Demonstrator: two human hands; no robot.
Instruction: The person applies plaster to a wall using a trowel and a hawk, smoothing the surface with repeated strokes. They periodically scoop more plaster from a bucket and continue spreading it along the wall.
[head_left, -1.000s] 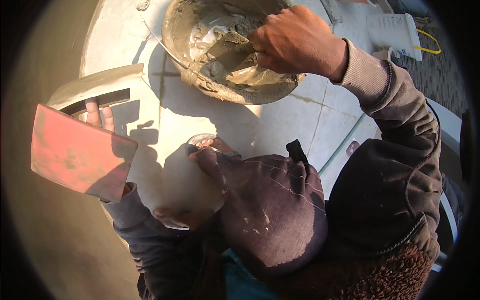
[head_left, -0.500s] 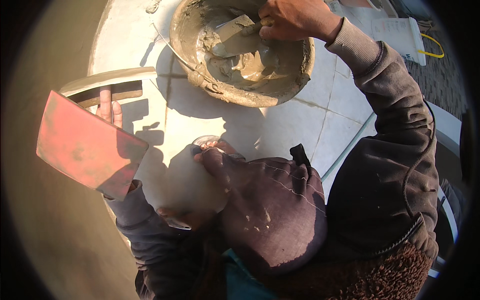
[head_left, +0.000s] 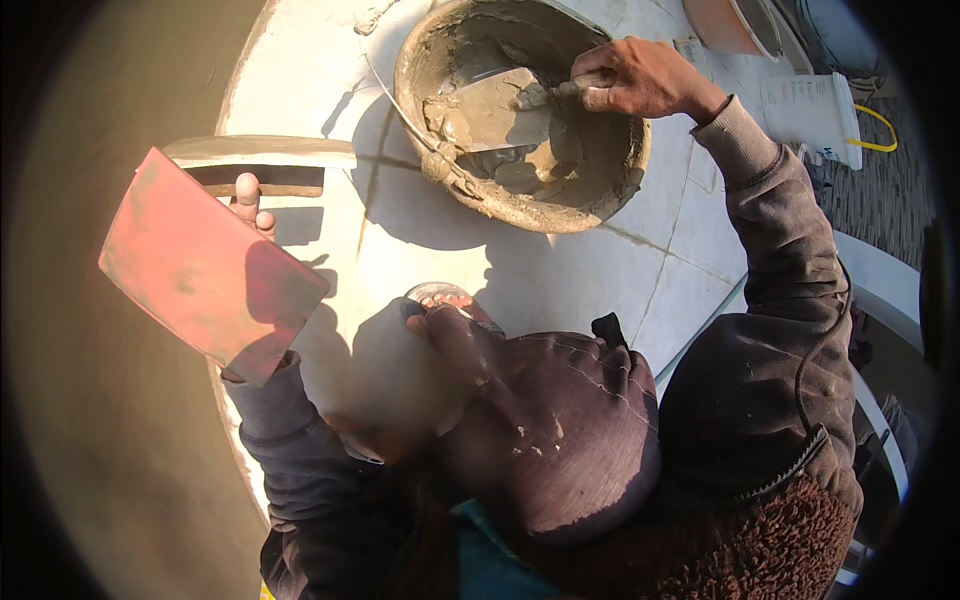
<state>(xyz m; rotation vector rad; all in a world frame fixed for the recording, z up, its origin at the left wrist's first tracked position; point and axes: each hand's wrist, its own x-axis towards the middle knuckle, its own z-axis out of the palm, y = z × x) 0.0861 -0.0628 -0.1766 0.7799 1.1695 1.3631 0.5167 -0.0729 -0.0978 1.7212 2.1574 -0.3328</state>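
Observation:
My right hand (head_left: 645, 80) is closed around the mortar-smeared handle of a trowel (head_left: 508, 112). Its broad flat blade lies inside the bucket (head_left: 535, 216), over wet grey-brown mortar (head_left: 545, 165). On the left, my left hand (head_left: 247, 197) holds a red rectangular plasterer's float (head_left: 205, 265), its flat face turned up toward me. Two fingertips show past the float's far edge; the board hides the rest of the grip. Just beyond those fingers is a long pale tool with a curved edge (head_left: 265, 150); I cannot tell whether the hand touches it.
The bucket's wire handle (head_left: 388, 90) sticks out at its left side. Pale floor tiles (head_left: 625, 275) lie under it. A white pail (head_left: 810, 115) with a yellow handle and an orange tub (head_left: 722, 25) stand at the far right. My bare foot (head_left: 440, 298) is on the floor, below the bucket.
The whole view has shifted, so the bucket appears farther right and lower. My left hand has raised and slightly tilted the red float. The trowel remains in the bucket, its blade flatter over the mortar.

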